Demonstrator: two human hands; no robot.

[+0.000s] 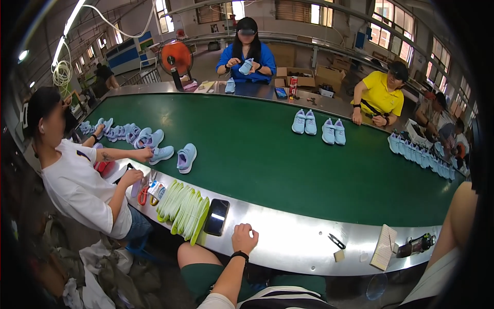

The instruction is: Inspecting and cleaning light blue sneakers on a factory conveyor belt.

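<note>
My left hand [244, 239], with a dark band at the wrist, rests loosely curled on the steel table edge [278, 226]. Nothing shows in its fingers. Just left of it lies a black smartphone [216, 217], apart from the hand. Beyond the phone is a bundle of pale laces [182, 208] on a yellow-green holder. My right arm [459, 216] is raised at the right rim, and its hand is out of view. A single light-blue shoe [187, 158] sits on the green belt [247, 165], with two pairs of shoes [319, 125] farther off.
Scissors [142, 195] lie near the co-worker in white [85, 175], whose hand touches a shoe [162, 154]. Thread snips [337, 240], a notepad [383, 247] and a dark bottle [417, 245] are at right. Across the belt, one person [249, 56] holds a shoe; another [381, 95] leans there.
</note>
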